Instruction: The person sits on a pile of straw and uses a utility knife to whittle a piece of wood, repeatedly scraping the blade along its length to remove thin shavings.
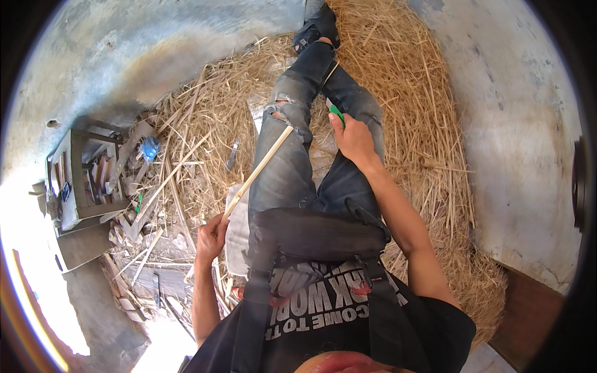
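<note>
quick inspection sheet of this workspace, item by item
surface: straw bed spread over a grey concrete floor; the person sits on it, legs stretched out
job's things: long pale wooden strip lying slanted across the left thigh; green-handled tool, only its tip showing
clutter: wood offcuts and splints at the left; small blue object among them
hands: left hand grips the strip's lower end; right hand closed on the green-handled tool, resting on the right leg
cables: nothing seen
surroundings: small wooden rack holding tools at the far left; bright sunlit patch lower left
</note>
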### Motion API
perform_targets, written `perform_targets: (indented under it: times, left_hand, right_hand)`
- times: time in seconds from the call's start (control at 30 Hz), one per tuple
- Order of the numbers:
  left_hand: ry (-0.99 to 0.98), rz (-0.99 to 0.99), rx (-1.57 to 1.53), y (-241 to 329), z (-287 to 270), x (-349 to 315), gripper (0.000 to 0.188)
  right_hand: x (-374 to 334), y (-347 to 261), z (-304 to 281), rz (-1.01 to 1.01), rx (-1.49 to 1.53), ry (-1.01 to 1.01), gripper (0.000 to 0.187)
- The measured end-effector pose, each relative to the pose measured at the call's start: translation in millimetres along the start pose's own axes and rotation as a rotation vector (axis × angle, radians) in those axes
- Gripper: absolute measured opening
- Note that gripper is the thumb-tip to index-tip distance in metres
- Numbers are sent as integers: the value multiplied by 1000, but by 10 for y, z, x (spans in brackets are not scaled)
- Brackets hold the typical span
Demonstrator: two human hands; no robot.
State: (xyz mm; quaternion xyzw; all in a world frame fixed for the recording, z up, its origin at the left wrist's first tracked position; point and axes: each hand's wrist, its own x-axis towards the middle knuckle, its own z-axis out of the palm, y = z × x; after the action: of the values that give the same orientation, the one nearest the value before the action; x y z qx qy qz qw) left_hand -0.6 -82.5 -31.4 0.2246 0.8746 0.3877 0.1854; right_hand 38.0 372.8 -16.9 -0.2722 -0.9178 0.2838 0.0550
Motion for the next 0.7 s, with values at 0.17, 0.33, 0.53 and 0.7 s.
perform_targets:
  times: [0.17,0.33,0.53,0.7]
  left_hand:
    - [-3,-58,-18,172,130,86,23]
    - [1,-3,-5,279,90,139,23]
    - [-8,-3,-35,249,146,184,22]
    - [-18,-33,-36,245,47,75,22]
  right_hand:
    - [-466,-465,188,-188,-41,-234,67]
    - [-301,-306,337,-105,-37,-207,66]
    - [-384,-367,362,-171,-117,-197,67]
    - [247,166,-19,115,-109,56,68]
